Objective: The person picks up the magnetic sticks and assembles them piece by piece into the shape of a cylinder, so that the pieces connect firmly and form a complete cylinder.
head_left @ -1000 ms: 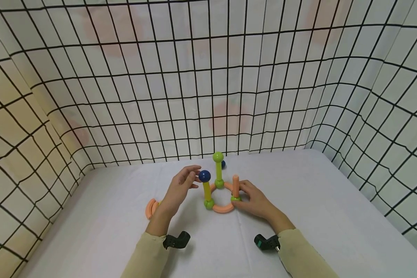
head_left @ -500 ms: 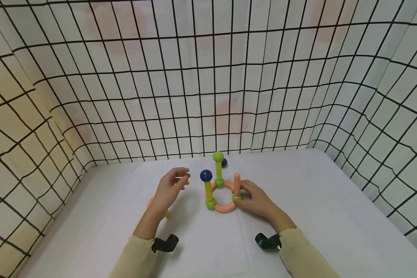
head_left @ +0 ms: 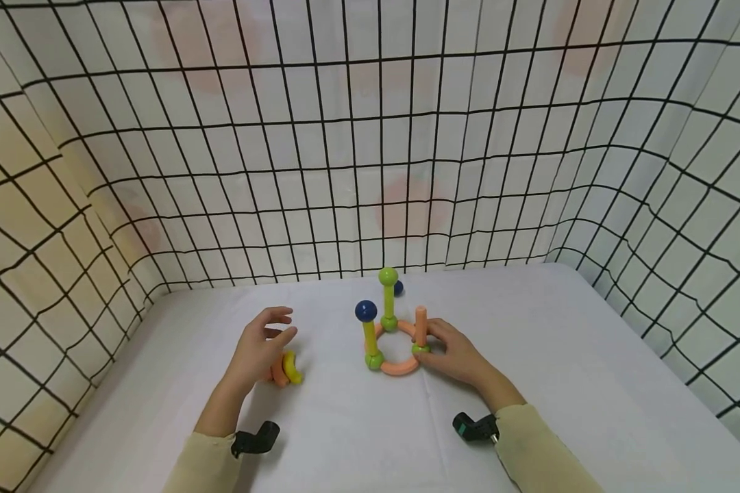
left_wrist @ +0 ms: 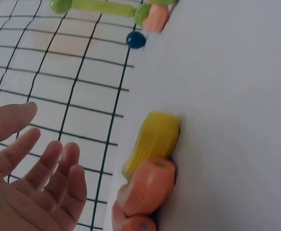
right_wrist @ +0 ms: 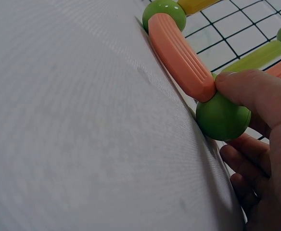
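green ball (right_wrist: 222, 117) — thumb-pinched, wrist view only

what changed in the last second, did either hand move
The left hand drew away from the blue ball on the yellow post, moving left and toward the person; it now hovers open above the loose curved pieces on the table. The right hand stayed put, gripping the green ball at the ring's right side. The ring structure did not shift.

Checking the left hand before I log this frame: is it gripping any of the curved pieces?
No: the left hand hovers open, fingers spread, beside the yellow curved piece, holding nothing.
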Motion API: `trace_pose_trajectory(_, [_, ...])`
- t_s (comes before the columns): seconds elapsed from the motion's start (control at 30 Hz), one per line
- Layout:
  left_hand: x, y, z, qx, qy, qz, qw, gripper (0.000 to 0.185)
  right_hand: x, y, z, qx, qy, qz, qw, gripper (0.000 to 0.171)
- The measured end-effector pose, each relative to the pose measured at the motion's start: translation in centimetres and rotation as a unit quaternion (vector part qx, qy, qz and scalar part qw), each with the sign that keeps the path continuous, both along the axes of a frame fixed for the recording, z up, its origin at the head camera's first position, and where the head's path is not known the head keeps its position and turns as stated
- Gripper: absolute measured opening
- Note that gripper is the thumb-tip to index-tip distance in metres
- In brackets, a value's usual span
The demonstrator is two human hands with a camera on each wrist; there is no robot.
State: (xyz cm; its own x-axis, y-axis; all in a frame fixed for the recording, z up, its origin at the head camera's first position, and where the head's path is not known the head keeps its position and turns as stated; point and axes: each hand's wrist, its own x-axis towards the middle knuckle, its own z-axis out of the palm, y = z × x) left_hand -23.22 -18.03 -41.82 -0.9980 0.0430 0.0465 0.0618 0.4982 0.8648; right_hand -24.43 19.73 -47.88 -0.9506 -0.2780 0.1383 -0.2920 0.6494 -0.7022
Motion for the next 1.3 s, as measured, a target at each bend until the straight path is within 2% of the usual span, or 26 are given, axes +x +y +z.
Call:
trace_pose_trajectory(0.2, [0.1,-2.1,0.0,-0.039,-0.012,0.004,0.9992,0.05,0.0,0.0,0.1,0.0,0.01,0.003,1.0,0.038])
trace_pose_trajectory(0.4, [0.1,-4.0,-0.3,-0.025,-0.048,-0.005,0.9985,0.053,-0.1,-0.1,0.1,-0.002,0.016,0.012,1.0,0.035])
trace_pose_trajectory(0.7, [0.2,-4.8,-1.5,-0.061,-0.109,-0.017,0.9921,0.056,-0.1,-0.1,-0.1,-0.006,0.014,0.009,1.0,0.033])
trace_pose_trajectory(0.87, [0.2,-5.0,-1.9,-0.086,-0.115,-0.024,0.9893,0.055,-0.1,-0.1,-0.1,-0.005,0.011,0.005,1.0,0.033])
trace_pose_trajectory(1.07, [0.1,-5.2,-2.3,-0.098,-0.109,-0.018,0.989,0.054,0.0,-0.2,0.2,-0.001,-0.006,-0.003,1.0,0.046])
trace_pose_trajectory(1.3, [0.0,-4.8,-2.5,-0.107,-0.11,-0.002,0.9882,0.052,0.0,-0.1,0.3,-0.003,0.018,0.009,1.0,0.029])
